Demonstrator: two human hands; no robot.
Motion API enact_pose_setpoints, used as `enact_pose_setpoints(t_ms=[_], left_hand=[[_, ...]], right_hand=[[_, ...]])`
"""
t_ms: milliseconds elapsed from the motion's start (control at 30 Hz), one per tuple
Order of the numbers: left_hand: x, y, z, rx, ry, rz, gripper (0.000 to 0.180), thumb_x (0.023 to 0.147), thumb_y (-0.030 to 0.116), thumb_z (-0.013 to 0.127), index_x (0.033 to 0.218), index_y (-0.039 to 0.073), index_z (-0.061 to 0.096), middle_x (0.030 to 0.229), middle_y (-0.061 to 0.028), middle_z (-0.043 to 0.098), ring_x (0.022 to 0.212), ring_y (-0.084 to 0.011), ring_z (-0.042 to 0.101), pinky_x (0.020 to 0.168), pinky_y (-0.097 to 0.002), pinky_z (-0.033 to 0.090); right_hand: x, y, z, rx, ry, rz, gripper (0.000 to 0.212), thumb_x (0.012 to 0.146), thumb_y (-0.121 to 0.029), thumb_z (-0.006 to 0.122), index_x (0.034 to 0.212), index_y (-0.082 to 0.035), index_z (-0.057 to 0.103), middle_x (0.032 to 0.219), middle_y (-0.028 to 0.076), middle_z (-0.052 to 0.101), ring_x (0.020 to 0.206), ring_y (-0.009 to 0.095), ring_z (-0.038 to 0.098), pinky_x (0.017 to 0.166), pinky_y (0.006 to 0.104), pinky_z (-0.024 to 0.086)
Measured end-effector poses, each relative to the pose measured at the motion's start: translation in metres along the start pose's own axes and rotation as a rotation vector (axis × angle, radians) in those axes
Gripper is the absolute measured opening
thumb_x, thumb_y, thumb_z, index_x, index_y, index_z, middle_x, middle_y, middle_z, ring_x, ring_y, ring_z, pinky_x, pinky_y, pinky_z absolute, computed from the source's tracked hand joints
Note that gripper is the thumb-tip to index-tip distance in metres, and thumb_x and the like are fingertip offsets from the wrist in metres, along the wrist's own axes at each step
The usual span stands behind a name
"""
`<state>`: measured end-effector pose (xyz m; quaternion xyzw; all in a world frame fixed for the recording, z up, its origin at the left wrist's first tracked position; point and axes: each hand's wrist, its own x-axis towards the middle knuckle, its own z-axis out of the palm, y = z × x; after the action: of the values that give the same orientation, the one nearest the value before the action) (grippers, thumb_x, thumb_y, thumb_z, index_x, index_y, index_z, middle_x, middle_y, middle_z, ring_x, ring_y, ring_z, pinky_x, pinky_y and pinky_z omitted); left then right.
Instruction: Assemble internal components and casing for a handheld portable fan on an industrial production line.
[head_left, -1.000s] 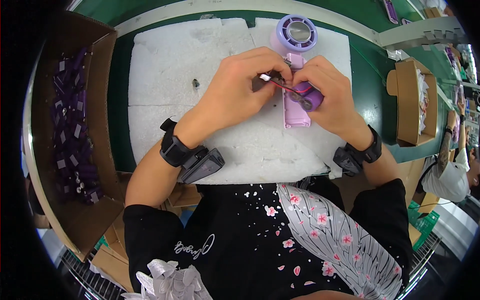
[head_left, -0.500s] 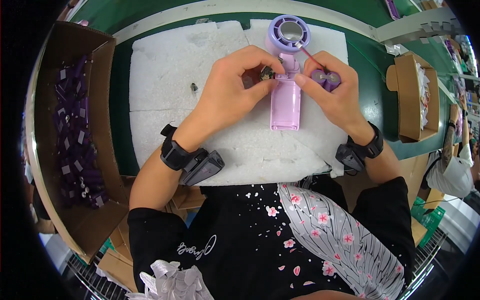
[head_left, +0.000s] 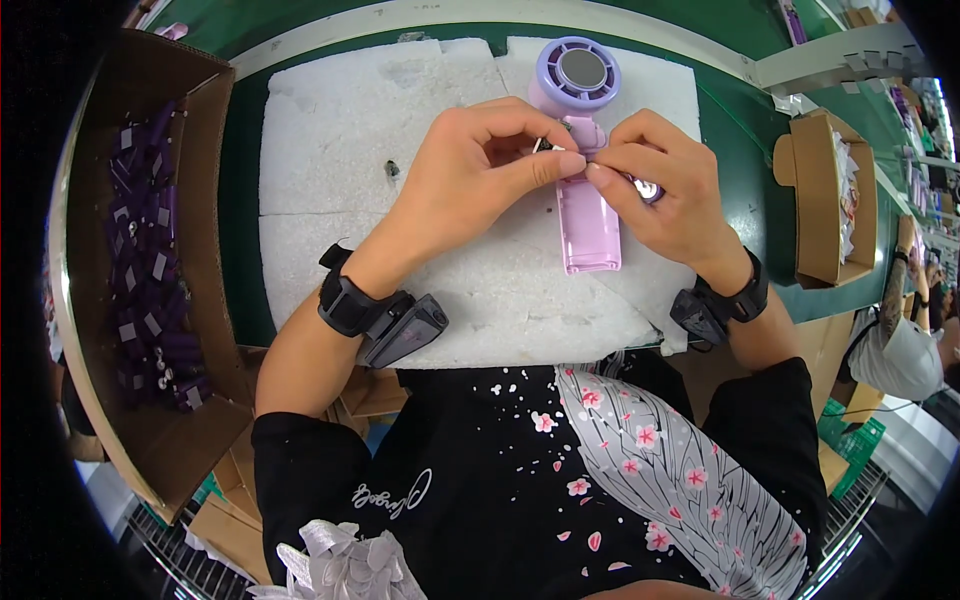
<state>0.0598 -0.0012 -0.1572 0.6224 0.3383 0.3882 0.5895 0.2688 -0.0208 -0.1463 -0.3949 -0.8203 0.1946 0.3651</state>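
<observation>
While both hands pinch at the purple handheld fan point(head_left: 585, 200) — left hand point(head_left: 475, 175) gripping its neck, right hand point(head_left: 665, 190) closed on a small part, white foam pad point(head_left: 340, 150) beneath

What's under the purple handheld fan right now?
The purple handheld fan lies on a white foam pad. Left hand and right hand cover its neck, so nothing there shows.

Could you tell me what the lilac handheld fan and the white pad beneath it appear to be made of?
The lilac handheld fan looks like moulded plastic, smooth with a slight sheen, its round head showing a grey disc. The white pad looks like soft foam sheet, matt, with a dimpled surface and ragged edges. Both hands pinch at the fan's neck.
</observation>
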Motion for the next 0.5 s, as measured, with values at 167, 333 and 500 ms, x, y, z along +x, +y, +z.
enact_pose_setpoints(t_ms=[167,333,500], left_hand=[[-0.0023,-0.0008,0.0006,-0.015,0.022,-0.071,0.018,0.086,0.016,0.071,0.093,-0.001,0.070,0.082,-0.0022,0.066,0.073,-0.0084,0.061,0.065,-0.0213,0.048],[-0.0021,-0.0017,0.0011,0.081,0.036,-0.041,0.020,0.087,0.018,0.070,0.090,-0.002,0.070,0.082,-0.0029,0.066,0.073,-0.0085,0.061,0.064,-0.0209,0.047],[-0.0025,-0.0028,-0.0004,0.132,0.032,-0.026,0.019,0.088,0.019,0.069,0.091,0.000,0.071,0.081,-0.0025,0.065,0.069,-0.0077,0.058,0.060,-0.0210,0.045]], right_hand=[[-0.0010,-0.0009,0.0033,-0.168,0.081,-0.083,0.014,0.070,-0.004,0.076,0.082,-0.006,0.070,0.079,0.004,0.060,0.060,0.015,0.059,0.051,0.0242,0.045],[-0.0021,-0.0004,0.0053,-0.328,0.144,-0.182,0.017,0.068,-0.005,0.078,0.083,-0.008,0.071,0.080,0.002,0.060,0.055,0.012,0.058,0.046,0.0222,0.043],[-0.0042,-0.0018,0.0079,-0.348,0.124,-0.173,0.017,0.070,-0.004,0.077,0.085,-0.009,0.072,0.082,0.002,0.060,0.052,0.013,0.056,0.044,0.0227,0.041]])
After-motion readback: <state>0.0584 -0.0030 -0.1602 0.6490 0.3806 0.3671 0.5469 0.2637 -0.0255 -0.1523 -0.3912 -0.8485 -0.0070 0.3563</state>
